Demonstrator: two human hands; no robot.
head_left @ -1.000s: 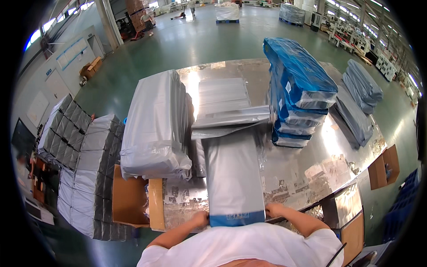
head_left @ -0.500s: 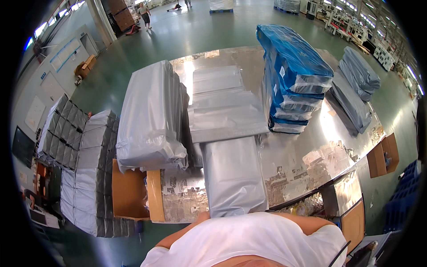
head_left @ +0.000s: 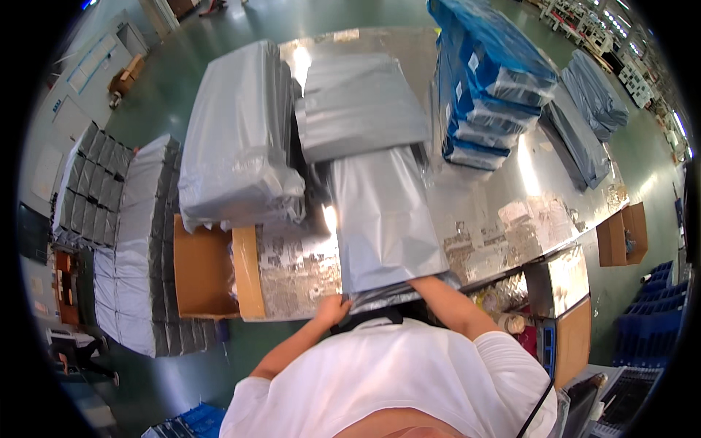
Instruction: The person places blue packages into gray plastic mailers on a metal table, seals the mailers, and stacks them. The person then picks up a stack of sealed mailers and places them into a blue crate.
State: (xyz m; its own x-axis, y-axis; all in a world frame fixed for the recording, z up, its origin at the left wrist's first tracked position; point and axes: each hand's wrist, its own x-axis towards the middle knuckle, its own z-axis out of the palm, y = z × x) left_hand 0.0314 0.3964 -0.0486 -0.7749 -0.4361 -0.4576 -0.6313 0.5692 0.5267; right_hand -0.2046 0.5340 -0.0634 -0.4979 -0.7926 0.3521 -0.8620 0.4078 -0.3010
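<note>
A long grey plastic bag (head_left: 383, 219) lies in front of me on the metal table, its near edge lifted a little off the layers below. At its near left corner my left hand (head_left: 334, 309) is closed, fingers pressed together on the edge. My right hand (head_left: 429, 288) grips the same edge near the right corner, its fingertips partly hidden by the plastic. More grey film shows beneath, between the hands and my body. The bag's far end meets a stack of flat grey bags (head_left: 361, 109).
A tall grey-wrapped stack (head_left: 234, 139) stands left on the table (head_left: 292, 285), above an open cardboard box (head_left: 201, 274). Blue-wrapped packs (head_left: 489, 87) are piled at the right. Grey bundles (head_left: 595, 95) lie beyond them. A metal cabinet (head_left: 558, 277) adjoins the table's near right edge.
My view has tipped downward, so the table sits higher in the picture. Both hands and forearms now show at the bag's near edge, which has been raised and pulled slightly open from the layers underneath.
</note>
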